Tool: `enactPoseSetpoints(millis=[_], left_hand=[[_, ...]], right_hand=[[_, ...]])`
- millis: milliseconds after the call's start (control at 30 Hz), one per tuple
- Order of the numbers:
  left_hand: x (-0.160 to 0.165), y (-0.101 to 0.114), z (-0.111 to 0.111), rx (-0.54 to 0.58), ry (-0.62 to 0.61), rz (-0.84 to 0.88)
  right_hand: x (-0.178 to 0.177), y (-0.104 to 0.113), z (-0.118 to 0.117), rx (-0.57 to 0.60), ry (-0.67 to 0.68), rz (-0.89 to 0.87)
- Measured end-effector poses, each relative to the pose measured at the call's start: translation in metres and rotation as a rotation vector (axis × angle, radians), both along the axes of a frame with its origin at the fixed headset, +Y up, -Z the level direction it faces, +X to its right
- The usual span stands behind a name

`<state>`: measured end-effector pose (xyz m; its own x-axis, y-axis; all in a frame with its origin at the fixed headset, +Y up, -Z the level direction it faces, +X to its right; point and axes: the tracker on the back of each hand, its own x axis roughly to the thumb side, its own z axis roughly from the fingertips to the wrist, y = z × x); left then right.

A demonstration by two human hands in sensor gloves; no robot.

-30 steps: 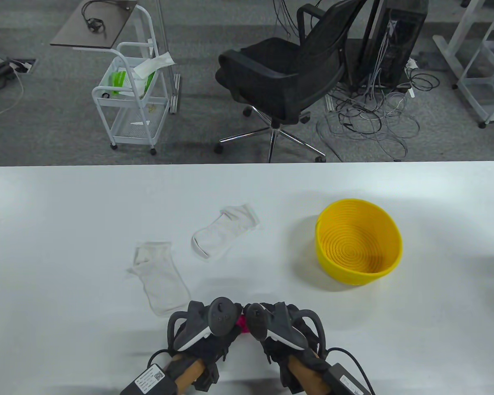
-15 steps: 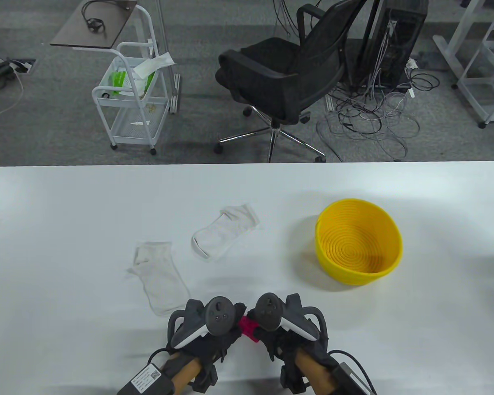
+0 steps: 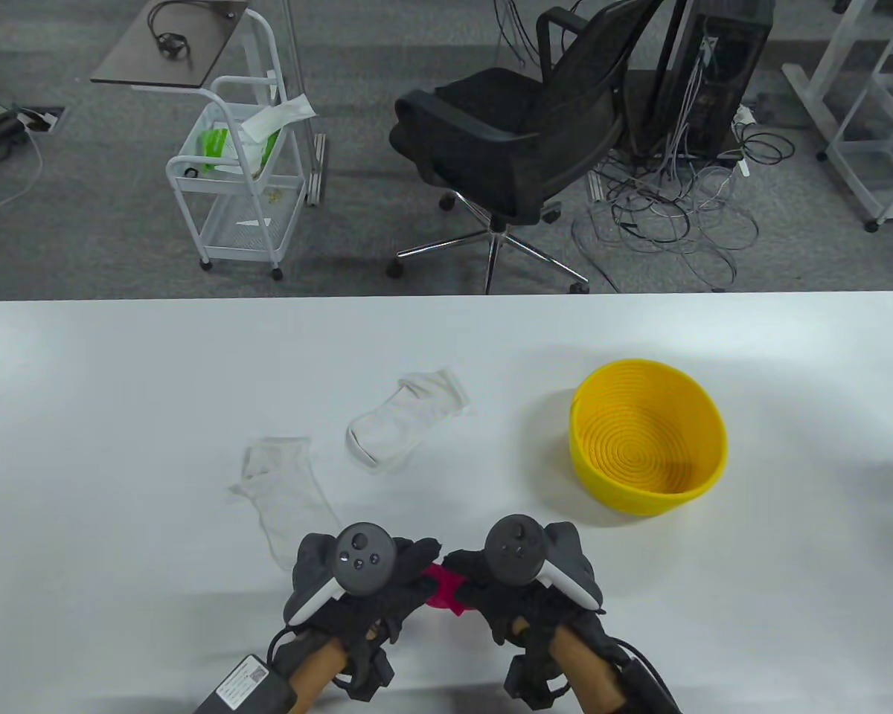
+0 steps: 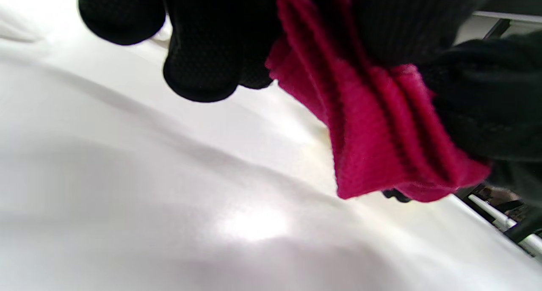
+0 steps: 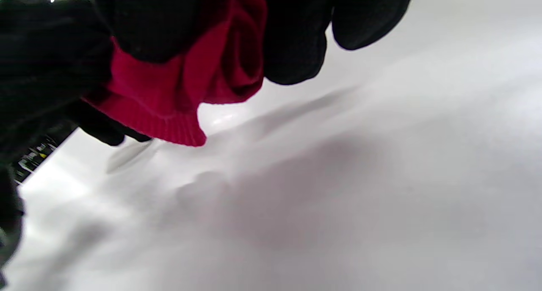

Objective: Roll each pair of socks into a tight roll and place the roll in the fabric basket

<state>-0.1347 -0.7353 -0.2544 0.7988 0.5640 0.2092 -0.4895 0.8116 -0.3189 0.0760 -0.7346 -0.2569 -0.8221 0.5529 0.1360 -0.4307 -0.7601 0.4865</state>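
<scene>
Counting what's on the tabletop (image 3: 119, 387): two white socks, one yellow basket, and one red sock bundle between my hands. The first white sock (image 3: 409, 428) lies flat near the middle, slanting toward the far right. The second white sock (image 3: 286, 494) lies flat to its near left, its near end just beside my left hand (image 3: 357, 587). The yellow basket (image 3: 703, 439) sits to the right, well apart from both socks, ribbed inside, nothing in it.

Now the grip. Both hands are at the near edge, close together, and the red sock (image 3: 443, 587) bridges the small gap between them. Left grip: fingers (image 4: 199, 49) curled down, pinching one end of the red knit (image 4: 372, 130), which hangs just above the tabletop in the left wrist view. Right hand (image 3: 525, 587): fingers (image 5: 296, 41) curled round the other end, and in the right wrist view the red sock (image 5: 182, 87) shows a rolled coil tucked under them, with a ribbed cuff edge hanging free below. Neither grip is spread; both are pressed onto the red fabric. Whether it is one red sock or a pair stacked together, I cannot tell. It sits near, left of the basket.
</scene>
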Motion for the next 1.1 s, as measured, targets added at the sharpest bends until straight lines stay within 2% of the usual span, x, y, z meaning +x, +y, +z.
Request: enactPoseSetpoints(millis=[100,300,433,600,767,800,900,933,1000,1100], left_hand=[[-0.005,0.001,-0.001,-0.048,-0.018,0.045],[-0.012,0.005,-0.001,-0.057,-0.024,0.108],[-0.014,-0.001,-0.004,-0.098,-0.029,0.154],[-0.014,-0.009,-0.004,-0.165,-0.024,0.222],[-0.013,-0.007,-0.004,-0.148,0.023,0.241],[-0.012,-0.006,-0.004,-0.152,0.034,0.238],[-0.011,-0.001,-0.002,-0.109,0.086,0.202],[-0.01,0.001,-0.001,-0.086,0.11,0.175],[-0.009,0.004,0.0,-0.05,0.133,0.154],[-0.007,0.008,0.003,-0.013,0.163,0.128]], right_hand=[[0.003,0.001,-0.001,-0.04,-0.003,-0.069],[0.005,0.001,-0.001,-0.08,0.002,-0.145],[0.008,-0.002,-0.002,-0.122,0.003,-0.196],[0.005,-0.003,-0.001,-0.133,0.017,-0.21],[0.002,-0.004,0.001,-0.112,-0.002,-0.198],[0.001,-0.004,0.002,-0.092,-0.011,-0.177],[-0.001,0.007,0.006,0.085,-0.079,-0.08],[-0.003,0.016,0.011,0.218,-0.103,-0.036],[-0.007,0.027,0.018,0.345,-0.072,0.03],[-0.02,0.029,0.027,0.411,-0.023,0.159]])
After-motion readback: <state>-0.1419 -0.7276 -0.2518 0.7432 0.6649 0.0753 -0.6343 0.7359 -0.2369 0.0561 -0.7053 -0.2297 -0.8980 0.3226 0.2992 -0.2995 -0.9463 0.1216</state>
